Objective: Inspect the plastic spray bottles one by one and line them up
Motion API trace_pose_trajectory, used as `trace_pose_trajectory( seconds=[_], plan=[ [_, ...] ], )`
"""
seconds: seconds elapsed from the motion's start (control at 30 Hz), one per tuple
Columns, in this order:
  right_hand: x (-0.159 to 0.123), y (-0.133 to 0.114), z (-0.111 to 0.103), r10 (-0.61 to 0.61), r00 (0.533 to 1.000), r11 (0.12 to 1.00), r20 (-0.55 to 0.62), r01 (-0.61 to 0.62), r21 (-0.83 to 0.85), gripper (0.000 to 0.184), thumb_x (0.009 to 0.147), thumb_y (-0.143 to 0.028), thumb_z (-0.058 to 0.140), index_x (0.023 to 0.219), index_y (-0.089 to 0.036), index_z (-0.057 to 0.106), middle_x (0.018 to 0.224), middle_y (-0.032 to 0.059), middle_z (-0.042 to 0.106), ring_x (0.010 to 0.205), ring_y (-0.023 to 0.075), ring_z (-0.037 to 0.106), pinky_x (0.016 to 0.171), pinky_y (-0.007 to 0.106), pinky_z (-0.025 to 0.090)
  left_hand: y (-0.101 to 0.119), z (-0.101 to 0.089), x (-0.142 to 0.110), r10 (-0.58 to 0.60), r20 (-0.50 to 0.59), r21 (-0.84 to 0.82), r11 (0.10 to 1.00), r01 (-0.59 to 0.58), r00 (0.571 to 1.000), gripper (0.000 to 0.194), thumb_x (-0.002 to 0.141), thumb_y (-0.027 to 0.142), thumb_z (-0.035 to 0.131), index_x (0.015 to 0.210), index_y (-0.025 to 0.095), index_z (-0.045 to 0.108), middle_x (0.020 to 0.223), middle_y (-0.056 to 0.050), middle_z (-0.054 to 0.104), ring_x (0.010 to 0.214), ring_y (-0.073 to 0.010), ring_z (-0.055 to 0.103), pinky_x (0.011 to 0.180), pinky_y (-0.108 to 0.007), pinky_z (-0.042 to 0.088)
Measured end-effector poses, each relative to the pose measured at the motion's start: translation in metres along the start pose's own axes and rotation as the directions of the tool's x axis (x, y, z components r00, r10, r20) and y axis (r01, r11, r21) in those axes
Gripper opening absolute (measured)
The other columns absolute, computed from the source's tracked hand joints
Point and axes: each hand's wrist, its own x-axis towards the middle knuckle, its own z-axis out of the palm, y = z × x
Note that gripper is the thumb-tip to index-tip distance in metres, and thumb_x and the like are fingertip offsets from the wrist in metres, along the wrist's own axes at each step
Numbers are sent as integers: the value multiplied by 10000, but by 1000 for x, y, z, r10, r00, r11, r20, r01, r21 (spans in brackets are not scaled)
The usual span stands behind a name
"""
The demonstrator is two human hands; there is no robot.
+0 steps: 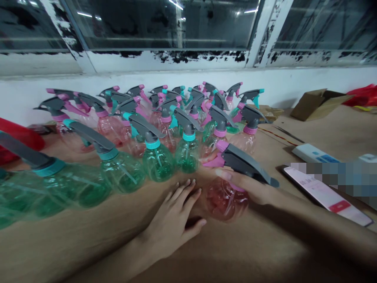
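My right hand (250,184) is closed round the neck of a pink spray bottle (226,202), just under its grey and pink trigger head. The bottle is tilted a little, and some of my fingers are hidden behind it. To its left, my left hand (176,216) lies flat on the brown tabletop (118,243) with its fingers spread, holding nothing. Just beyond those fingertips stand a green spray bottle (187,155) and another green spray bottle (159,161), both with turquoise collars.
Several pink and green spray bottles (110,125) crowd the back of the table by the wall. More green bottles (122,171) line the left side. At right are a phone (324,192), a white power strip (315,153) and an open cardboard box (316,104). Red plastic (363,95) lies behind.
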Motion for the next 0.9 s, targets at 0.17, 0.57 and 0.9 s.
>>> trace_pose_trajectory(
  seconds=[0.17, 0.57, 0.9],
  plan=[
    [-1, 4, -3, 33, 999, 999, 21, -33, -1, 189, 847, -416, 580, 907, -260, 670, 743, 6, 629, 748, 199, 601, 711, 354, 510, 0, 1, -1, 6, 6, 24, 1000, -6, 1000, 568, 916, 485, 511, 1347, 122, 440, 1463, -151, 363, 1340, -295, 332, 1057, -502, 322],
    [-3, 17, -5, 24, 1000, 999, -1, -23, 32, 244, 846, -414, 588, 1033, -274, 661, 807, 7, 666, 813, 202, 624, 786, 366, 513, 1, 0, 1, 6, -8, 18, 1000, -6, 1000, 561, 906, 472, 533, 1332, 115, 460, 1453, -158, 377, 1330, -302, 346, 1060, -492, 322],
    [-4, 21, -5, 54, 997, 993, 52, -59, 99, 219, 878, -373, 562, 1037, -282, 681, 908, 15, 688, 907, 201, 645, 850, 363, 515, 0, 2, 0, 6, -14, 5, 1000, -6, 1000, 557, 915, 476, 520, 1342, 127, 442, 1458, -151, 371, 1337, -298, 334, 1065, -489, 315]
  ],
)
